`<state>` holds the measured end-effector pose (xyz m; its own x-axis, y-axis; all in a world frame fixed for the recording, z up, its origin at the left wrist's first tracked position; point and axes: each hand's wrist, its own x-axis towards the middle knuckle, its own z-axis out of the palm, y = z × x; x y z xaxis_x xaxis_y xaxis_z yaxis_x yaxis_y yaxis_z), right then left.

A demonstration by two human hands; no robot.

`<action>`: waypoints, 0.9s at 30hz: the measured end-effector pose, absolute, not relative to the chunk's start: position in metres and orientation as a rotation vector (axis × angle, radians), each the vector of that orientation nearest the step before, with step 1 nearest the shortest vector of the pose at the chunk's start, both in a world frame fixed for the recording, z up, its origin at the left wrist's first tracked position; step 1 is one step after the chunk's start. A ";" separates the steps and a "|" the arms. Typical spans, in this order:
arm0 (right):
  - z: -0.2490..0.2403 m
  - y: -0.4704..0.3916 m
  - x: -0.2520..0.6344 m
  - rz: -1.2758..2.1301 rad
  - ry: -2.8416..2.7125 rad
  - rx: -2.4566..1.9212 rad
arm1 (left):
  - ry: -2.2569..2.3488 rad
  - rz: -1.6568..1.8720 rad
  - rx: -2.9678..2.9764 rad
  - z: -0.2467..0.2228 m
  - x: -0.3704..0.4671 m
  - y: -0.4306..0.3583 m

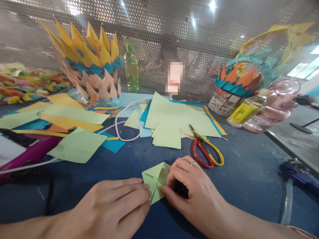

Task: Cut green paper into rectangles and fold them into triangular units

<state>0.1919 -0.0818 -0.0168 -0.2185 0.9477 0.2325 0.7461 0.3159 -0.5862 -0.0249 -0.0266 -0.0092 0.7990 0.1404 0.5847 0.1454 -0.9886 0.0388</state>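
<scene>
A small light green sheet of folded paper (pixel 156 179) lies on the blue table between my hands, with creases and a raised flap. Flat against its left edge rest the stretched fingers of my left hand (pixel 117 205); its thumb is hidden. My right hand (pixel 190 189) pinches the paper's right side between thumb and curled fingers. Just beyond that hand are scissors (pixel 205 147) with one red and one yellow handle loop. Behind the folded piece sits a stack of small green paper squares (pixel 168 136), against larger green sheets (pixel 184 116).
Loose coloured paper strips (pixel 72 114) and a purple glue gun (pixel 32 152) with a white cord lie left. A blue glue gun (pixel 299 176) lies right. Pointed paper crafts (pixel 92 66), a green bottle (pixel 131 68) and a yellow-labelled bottle (pixel 245 113) stand farther back.
</scene>
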 end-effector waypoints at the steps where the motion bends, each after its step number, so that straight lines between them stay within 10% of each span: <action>1: -0.017 -0.082 0.192 0.474 -2.034 -1.490 | -0.222 -0.980 -2.975 -0.007 -0.024 -0.026; 27: -0.018 -0.082 0.191 0.485 -2.027 -1.478 | -0.179 -0.999 -3.020 -0.007 -0.023 -0.026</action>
